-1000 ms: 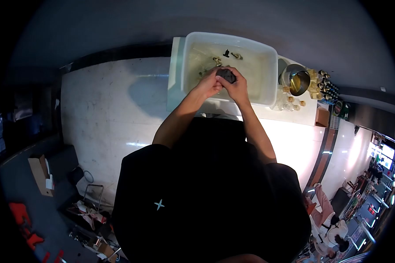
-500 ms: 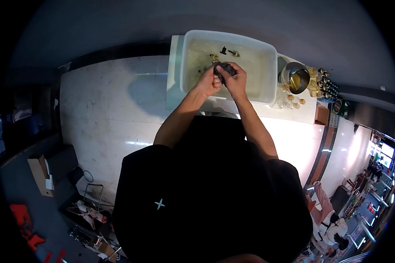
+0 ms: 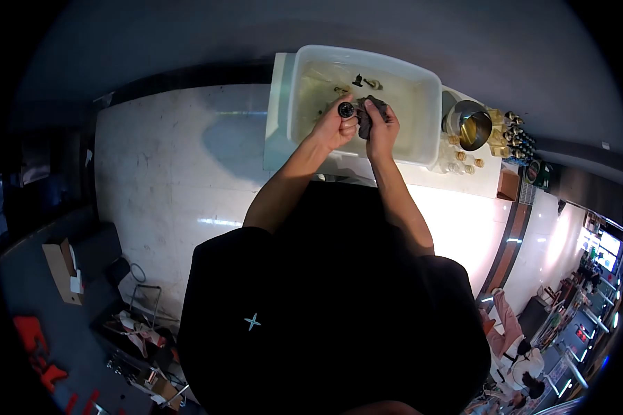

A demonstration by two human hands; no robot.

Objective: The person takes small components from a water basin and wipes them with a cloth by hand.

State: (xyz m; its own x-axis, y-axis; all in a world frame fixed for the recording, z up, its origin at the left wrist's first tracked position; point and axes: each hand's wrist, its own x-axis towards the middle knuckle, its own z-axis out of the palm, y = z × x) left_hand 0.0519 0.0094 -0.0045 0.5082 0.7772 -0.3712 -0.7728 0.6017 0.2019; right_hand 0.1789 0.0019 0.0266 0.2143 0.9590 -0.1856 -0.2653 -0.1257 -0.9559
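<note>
My left hand (image 3: 331, 130) is closed around a small object with a round black top (image 3: 346, 110); the rest of it is hidden by the fingers. Close beside it, my right hand (image 3: 382, 135) grips a crumpled dark grey cloth (image 3: 365, 126). Both hands are over a white plastic tub (image 3: 367, 55) of cloudy, yellowish liquid. Toward the tub's far side lie a black fitting (image 3: 358, 81) and a fitting with a pale part (image 3: 374, 84). A brass-coloured piece (image 3: 340, 89) shows just beyond my left hand.
Right of the tub stand a shiny metal pot (image 3: 475, 117) and several clear bottles with gold-coloured tops (image 3: 469, 169). Farther right are rows of dark-topped bottles (image 3: 513, 135). A cardboard box (image 3: 62, 271) is at the left; people (image 3: 526, 366) are at lower right.
The cloth has come off the object in my left hand, exposing its round black top. My right hand has shifted slightly right with the cloth, and the hands are farther apart.
</note>
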